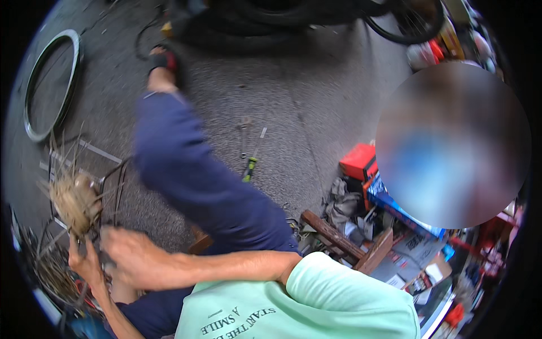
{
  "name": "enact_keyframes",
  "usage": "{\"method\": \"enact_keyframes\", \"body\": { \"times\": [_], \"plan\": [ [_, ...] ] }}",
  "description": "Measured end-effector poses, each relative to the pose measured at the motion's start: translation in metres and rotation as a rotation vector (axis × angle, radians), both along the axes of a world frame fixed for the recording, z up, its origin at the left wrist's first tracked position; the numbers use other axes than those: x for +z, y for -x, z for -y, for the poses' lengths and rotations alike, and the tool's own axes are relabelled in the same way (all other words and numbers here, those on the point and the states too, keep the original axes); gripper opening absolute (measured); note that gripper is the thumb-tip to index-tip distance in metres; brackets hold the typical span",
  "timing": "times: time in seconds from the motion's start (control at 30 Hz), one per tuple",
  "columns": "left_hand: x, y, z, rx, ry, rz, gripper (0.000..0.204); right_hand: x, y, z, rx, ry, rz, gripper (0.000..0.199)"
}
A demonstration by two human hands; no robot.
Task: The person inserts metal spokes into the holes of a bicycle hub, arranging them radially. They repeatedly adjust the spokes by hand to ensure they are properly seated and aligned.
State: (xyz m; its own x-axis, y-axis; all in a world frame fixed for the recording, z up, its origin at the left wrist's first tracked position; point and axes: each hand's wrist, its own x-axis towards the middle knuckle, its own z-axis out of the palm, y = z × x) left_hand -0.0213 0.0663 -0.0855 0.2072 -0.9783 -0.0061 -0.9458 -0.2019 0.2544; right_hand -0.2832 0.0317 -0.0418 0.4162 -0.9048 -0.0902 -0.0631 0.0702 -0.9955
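At the lower left is a pale, rounded, straw-coloured bundle (76,206) with many thin wire-like strands sticking out all round; its exact kind is unclear. Just below it is my left hand (87,263), its fingers raised and bent against the underside of the bundle. My right forearm reaches across my body from the right. Close beside the left hand, my right hand (132,257) is curled and blurred by motion, with its fingertips near the lower side of the bundle. Whatever lies between those fingers is hidden.
A bare wheel rim (73,85) lies at the upper left. A wrench (244,138) and a green-handled screwdriver (249,169) rest on the ground ahead. Bicycle wheels (406,22) stand at the far side. Boxes, rags and a brown wooden frame (333,234) crowd the right.
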Motion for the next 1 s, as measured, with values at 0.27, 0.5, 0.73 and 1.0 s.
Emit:
{"method": "enact_keyframes", "body": {
  "times": [0.27, 0.5, 0.73, 1.0],
  "plan": [
    [-0.025, -0.01, -0.008, 0.079, 0.113, 0.017, 0.043, 0.079, 0.081, 0.008, -0.162, 0.311, 0.321, 0.024],
    [-0.007, 0.025, -0.002, 0.079, 0.136, 0.055, 0.048, 0.038, 0.221, 0.064, -0.302, 0.472, 0.093, 0.015],
    [-0.006, 0.011, -0.023, 0.127, 0.048, 0.1, 0.058, -0.157, 0.41, -0.02, -0.404, -0.452, -1.074, 0.033],
    [0.06, 0.065, -0.005, 0.053, -0.048, 0.102, 0.056, -0.299, 0.434, -0.206, -0.045, -0.91, -1.064, 0.038]
  ]
}}
